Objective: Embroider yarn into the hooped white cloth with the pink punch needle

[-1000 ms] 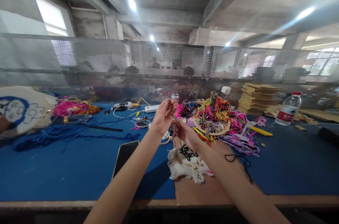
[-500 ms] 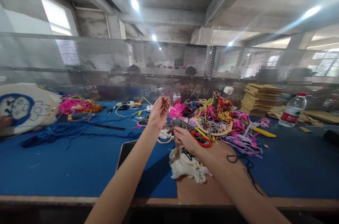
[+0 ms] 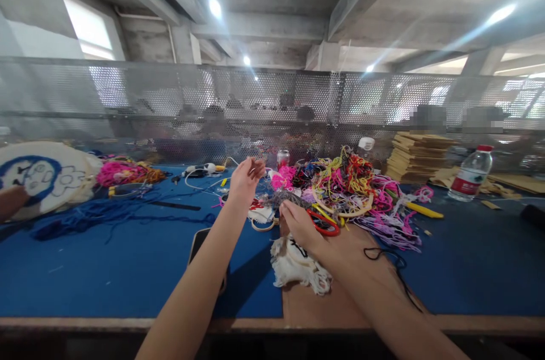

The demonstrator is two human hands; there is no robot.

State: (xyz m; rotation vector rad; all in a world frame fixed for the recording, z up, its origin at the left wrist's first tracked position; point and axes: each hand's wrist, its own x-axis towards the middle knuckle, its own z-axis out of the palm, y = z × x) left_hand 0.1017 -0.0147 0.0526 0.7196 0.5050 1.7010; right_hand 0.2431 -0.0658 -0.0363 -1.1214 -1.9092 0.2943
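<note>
My left hand (image 3: 247,178) is raised above the blue table, fingers loosely curled and apart, with nothing visible in them. My right hand (image 3: 300,222) is lower, thumb and forefinger pinched where strands of grey yarn (image 3: 283,196) meet the fingertips. Under that hand lies a frayed white cloth piece (image 3: 298,272) with black stitching. Between the hands, farther back, is a white cloth (image 3: 260,213) with red on it, beside a small wooden hoop (image 3: 264,228). Red-handled scissors (image 3: 327,229) lie just right of my right hand. My left forearm partly hides a phone (image 3: 199,242).
A tangled heap of coloured yarn (image 3: 357,178) holds a larger hoop (image 3: 344,214). A yellow-handled tool (image 3: 424,210), bottle (image 3: 470,174) and cardboard stack (image 3: 417,158) are at right. Blue yarn (image 3: 93,217) lies left, near another person's hand (image 3: 12,201) at a hooped embroidery (image 3: 70,178).
My left hand has shifted left, and its fingers now point more to the right. My right hand stays almost in place. The other person's hand has come further into view over the embroidery.
</note>
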